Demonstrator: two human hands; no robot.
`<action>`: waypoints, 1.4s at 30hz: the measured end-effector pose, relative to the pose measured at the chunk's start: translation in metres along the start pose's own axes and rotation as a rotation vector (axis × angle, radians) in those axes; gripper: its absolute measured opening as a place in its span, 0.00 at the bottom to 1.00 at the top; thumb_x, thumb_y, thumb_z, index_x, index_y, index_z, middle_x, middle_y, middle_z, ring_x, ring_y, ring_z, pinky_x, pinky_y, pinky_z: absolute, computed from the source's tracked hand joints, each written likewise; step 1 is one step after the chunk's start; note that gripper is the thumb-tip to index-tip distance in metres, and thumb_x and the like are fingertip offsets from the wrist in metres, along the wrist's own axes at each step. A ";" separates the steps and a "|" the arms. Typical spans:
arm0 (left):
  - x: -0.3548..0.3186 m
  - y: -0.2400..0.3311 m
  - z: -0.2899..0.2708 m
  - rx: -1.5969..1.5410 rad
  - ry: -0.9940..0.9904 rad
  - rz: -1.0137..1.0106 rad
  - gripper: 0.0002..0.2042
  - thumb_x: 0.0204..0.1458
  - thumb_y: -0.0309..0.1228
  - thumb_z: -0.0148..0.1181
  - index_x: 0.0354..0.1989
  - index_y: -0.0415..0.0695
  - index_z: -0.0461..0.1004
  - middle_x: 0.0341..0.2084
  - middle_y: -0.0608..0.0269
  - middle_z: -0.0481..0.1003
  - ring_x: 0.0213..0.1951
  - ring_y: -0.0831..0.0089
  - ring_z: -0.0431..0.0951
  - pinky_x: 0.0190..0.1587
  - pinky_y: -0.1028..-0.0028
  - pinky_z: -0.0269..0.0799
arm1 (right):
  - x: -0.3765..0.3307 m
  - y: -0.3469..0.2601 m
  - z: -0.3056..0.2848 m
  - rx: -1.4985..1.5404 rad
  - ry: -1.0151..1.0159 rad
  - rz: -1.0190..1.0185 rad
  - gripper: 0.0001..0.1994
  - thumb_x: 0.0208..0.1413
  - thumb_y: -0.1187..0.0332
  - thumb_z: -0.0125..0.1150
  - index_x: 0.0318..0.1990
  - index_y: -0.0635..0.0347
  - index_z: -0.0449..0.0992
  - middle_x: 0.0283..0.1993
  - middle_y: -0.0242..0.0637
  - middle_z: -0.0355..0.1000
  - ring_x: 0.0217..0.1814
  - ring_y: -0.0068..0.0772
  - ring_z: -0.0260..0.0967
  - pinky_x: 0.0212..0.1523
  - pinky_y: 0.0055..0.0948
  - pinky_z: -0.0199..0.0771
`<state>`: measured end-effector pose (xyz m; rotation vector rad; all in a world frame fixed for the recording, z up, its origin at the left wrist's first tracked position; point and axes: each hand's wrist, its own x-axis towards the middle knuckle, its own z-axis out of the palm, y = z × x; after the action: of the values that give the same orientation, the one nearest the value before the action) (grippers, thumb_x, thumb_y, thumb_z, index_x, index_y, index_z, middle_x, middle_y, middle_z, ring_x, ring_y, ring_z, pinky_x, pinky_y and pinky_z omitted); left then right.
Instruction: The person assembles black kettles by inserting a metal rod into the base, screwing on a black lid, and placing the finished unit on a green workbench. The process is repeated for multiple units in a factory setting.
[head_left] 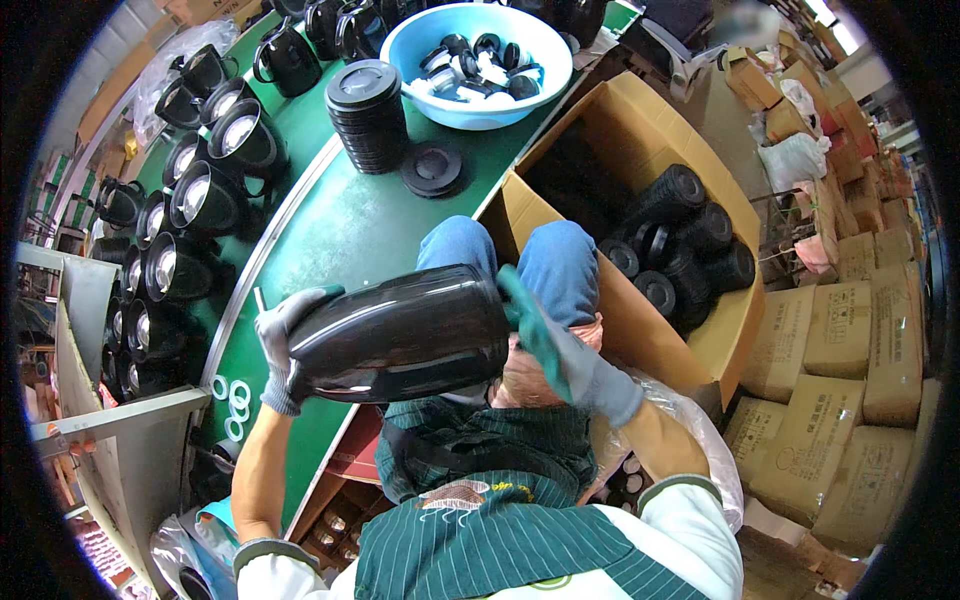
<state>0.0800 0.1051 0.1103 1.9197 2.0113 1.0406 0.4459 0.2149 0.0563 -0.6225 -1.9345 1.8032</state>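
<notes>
A glossy black jug point(400, 335) lies on its side in the air above my lap. My left hand point(292, 335), in a grey and green glove, is closed around its left end, the fingers partly hidden behind it. A thin pale rod point(260, 299) sticks out beside that hand; what it belongs to, I cannot tell. My right hand point(560, 350), gloved likewise, lies with stretched fingers against the jug's right end. Ahead on the green table stand a stack of black round lids point(365, 115) and a few more flat black lids point(435, 170).
A light blue basin point(480, 118) of black and white stoppers stands at the back. Several black jugs point(210, 195) line the table's left. An open carton point(680, 120) to my right holds black round parts point(690, 265). White rings point(238, 400) lie near the left edge; stacked cartons point(810, 440) stand far right.
</notes>
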 end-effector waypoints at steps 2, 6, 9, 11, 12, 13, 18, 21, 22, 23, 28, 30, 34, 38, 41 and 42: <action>-0.020 -0.020 0.016 -0.383 -0.102 -0.297 0.14 0.50 0.32 0.66 0.42 0.37 0.83 0.37 0.58 0.84 0.40 0.71 0.84 0.47 0.73 0.79 | 0.022 -0.031 0.002 -0.463 0.079 -0.302 0.59 0.53 0.29 0.59 0.80 0.56 0.39 0.82 0.59 0.36 0.84 0.63 0.37 0.80 0.55 0.41; -0.054 -0.012 0.042 -0.719 -0.020 -0.418 0.12 0.56 0.27 0.62 0.46 0.35 0.82 0.41 0.62 0.82 0.43 0.75 0.81 0.51 0.73 0.77 | 0.037 -0.030 0.028 -0.134 0.101 -0.513 0.59 0.52 0.31 0.64 0.81 0.53 0.40 0.82 0.56 0.41 0.83 0.60 0.42 0.79 0.52 0.44; -0.020 0.011 0.021 0.008 0.258 0.244 0.13 0.49 0.28 0.66 0.41 0.35 0.83 0.36 0.50 0.85 0.38 0.59 0.87 0.44 0.68 0.82 | 0.024 0.008 0.018 0.088 0.051 -0.105 0.37 0.73 0.57 0.50 0.80 0.60 0.41 0.83 0.46 0.43 0.84 0.41 0.43 0.80 0.34 0.41; -0.008 0.021 0.002 0.081 0.224 0.398 0.13 0.48 0.29 0.67 0.41 0.36 0.83 0.36 0.49 0.85 0.39 0.58 0.88 0.44 0.67 0.83 | 0.009 0.056 0.004 -0.268 -0.043 -0.172 0.37 0.73 0.56 0.47 0.80 0.60 0.38 0.84 0.46 0.40 0.84 0.41 0.41 0.81 0.34 0.39; -0.017 0.017 0.009 -0.007 0.224 0.261 0.13 0.48 0.29 0.66 0.41 0.37 0.83 0.36 0.50 0.85 0.39 0.58 0.88 0.44 0.68 0.83 | 0.009 0.052 0.001 -0.293 -0.074 -0.164 0.39 0.72 0.53 0.48 0.80 0.60 0.37 0.84 0.47 0.39 0.85 0.43 0.40 0.81 0.36 0.38; -0.026 0.010 0.015 -0.094 0.217 0.134 0.12 0.49 0.29 0.65 0.41 0.38 0.83 0.36 0.51 0.85 0.38 0.58 0.87 0.44 0.68 0.82 | 0.015 0.028 0.003 -0.079 -0.096 -0.117 0.42 0.71 0.49 0.49 0.80 0.60 0.36 0.84 0.48 0.37 0.85 0.46 0.38 0.82 0.38 0.37; -0.064 -0.031 0.042 -0.539 0.103 -0.360 0.13 0.55 0.27 0.63 0.47 0.35 0.81 0.38 0.61 0.83 0.39 0.76 0.82 0.45 0.74 0.79 | 0.037 -0.049 0.027 -0.248 0.000 -0.300 0.50 0.64 0.34 0.47 0.80 0.59 0.37 0.83 0.56 0.33 0.85 0.59 0.33 0.81 0.51 0.36; -0.074 -0.038 0.056 -0.825 0.033 -0.406 0.13 0.59 0.27 0.61 0.50 0.35 0.78 0.42 0.59 0.82 0.42 0.70 0.82 0.48 0.70 0.82 | 0.048 -0.052 0.029 -0.486 0.029 -0.580 0.51 0.63 0.31 0.46 0.80 0.58 0.39 0.83 0.60 0.33 0.84 0.65 0.33 0.79 0.57 0.39; -0.072 -0.037 0.053 -0.915 0.008 -0.420 0.14 0.61 0.27 0.59 0.53 0.35 0.76 0.43 0.59 0.81 0.42 0.71 0.82 0.48 0.68 0.83 | 0.049 -0.049 0.035 -0.407 0.071 -0.576 0.50 0.63 0.32 0.46 0.80 0.59 0.41 0.82 0.61 0.37 0.83 0.67 0.37 0.78 0.58 0.43; -0.073 -0.037 0.053 -0.954 0.021 -0.443 0.14 0.60 0.27 0.60 0.52 0.35 0.76 0.43 0.59 0.81 0.42 0.71 0.82 0.47 0.68 0.83 | 0.047 -0.046 0.042 -0.325 0.117 -0.572 0.49 0.63 0.33 0.46 0.80 0.59 0.42 0.80 0.63 0.41 0.81 0.70 0.41 0.77 0.59 0.47; -0.057 -0.005 0.032 -0.702 0.102 -0.481 0.12 0.57 0.29 0.62 0.45 0.35 0.81 0.37 0.57 0.84 0.39 0.66 0.85 0.45 0.69 0.82 | 0.048 -0.057 0.052 -0.101 0.143 -0.301 0.45 0.66 0.41 0.50 0.78 0.64 0.45 0.78 0.59 0.49 0.79 0.59 0.52 0.76 0.47 0.53; -0.045 -0.004 0.017 -0.280 0.243 -0.022 0.15 0.52 0.31 0.66 0.46 0.39 0.82 0.40 0.55 0.84 0.41 0.64 0.85 0.46 0.69 0.82 | 0.052 -0.056 0.049 -0.149 0.119 -0.192 0.40 0.70 0.46 0.50 0.78 0.63 0.46 0.79 0.52 0.49 0.78 0.49 0.54 0.75 0.42 0.56; -0.022 0.021 -0.017 0.287 0.023 0.602 0.17 0.48 0.35 0.67 0.48 0.47 0.84 0.45 0.58 0.83 0.48 0.59 0.84 0.52 0.62 0.81 | 0.038 0.007 0.036 0.279 0.042 0.212 0.32 0.74 0.50 0.45 0.76 0.61 0.53 0.78 0.45 0.55 0.76 0.39 0.59 0.74 0.35 0.61; -0.008 0.003 -0.011 0.097 -0.009 0.513 0.19 0.46 0.37 0.70 0.47 0.44 0.83 0.45 0.55 0.83 0.45 0.57 0.85 0.51 0.61 0.82 | 0.029 0.028 0.010 0.297 -0.037 0.454 0.34 0.72 0.50 0.48 0.77 0.61 0.53 0.79 0.43 0.51 0.77 0.38 0.56 0.76 0.34 0.56; -0.017 -0.008 0.002 -0.249 0.065 -0.018 0.18 0.47 0.31 0.71 0.46 0.37 0.81 0.40 0.49 0.84 0.42 0.62 0.86 0.50 0.68 0.81 | 0.012 0.014 0.003 -0.368 -0.101 0.100 0.49 0.64 0.42 0.58 0.80 0.61 0.41 0.84 0.45 0.37 0.83 0.41 0.42 0.81 0.36 0.41; -0.024 -0.010 0.004 -0.373 0.055 -0.213 0.16 0.49 0.32 0.68 0.44 0.35 0.81 0.38 0.55 0.83 0.40 0.67 0.84 0.47 0.70 0.81 | 0.023 -0.025 0.011 -0.536 -0.082 -0.028 0.53 0.61 0.38 0.59 0.80 0.60 0.39 0.84 0.49 0.35 0.84 0.47 0.40 0.81 0.39 0.38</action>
<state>0.0777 0.0845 0.0937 1.4707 1.8375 1.3108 0.4199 0.2175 0.0808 -0.6877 -2.4882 1.3032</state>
